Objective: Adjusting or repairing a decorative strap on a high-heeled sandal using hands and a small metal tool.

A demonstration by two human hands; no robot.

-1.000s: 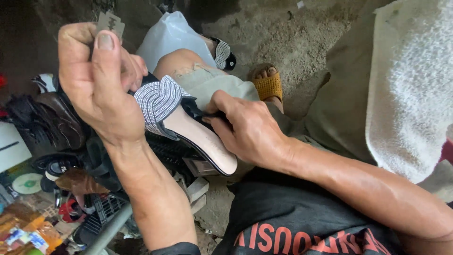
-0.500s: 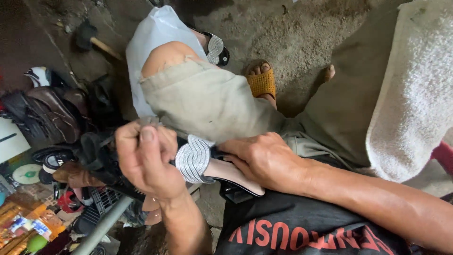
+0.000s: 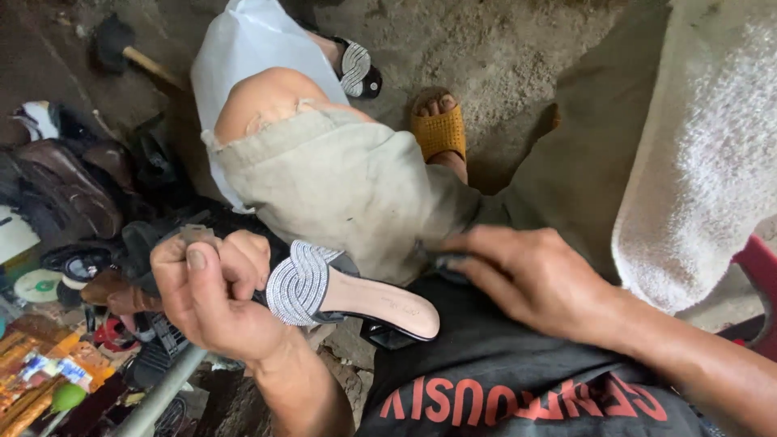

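Now left hand (image 3: 214, 295) curled shut on sandal (image 3: 348, 293) — right hand (image 3: 534, 279) flat, open, on lap.

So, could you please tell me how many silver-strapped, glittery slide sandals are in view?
2. One silver-strapped slide sandal lies on the lap beside the left hand; its twin is worn on a foot near the top. The shoe pile at left may hide others.

Slip-on sandal with silver woven band (image 3: 340, 293), at the left hand (image 3: 212, 295): band glittery, finely studded, sheen high; insole pale pink, smooth, matt, leather-like. Small grey flat piece (image 3: 197, 235) pinched at the left fingertips: dull, metallic look; material uncertain. Khaki shorts (image 3: 340, 182) just above both hands: coarse woven cloth, matt, frayed hem. Black printed shirt (image 3: 502, 380) under the right hand (image 3: 530, 279): soft matt knit. Rough grey concrete floor (image 3: 502, 57) beyond: gritty, unfinished.
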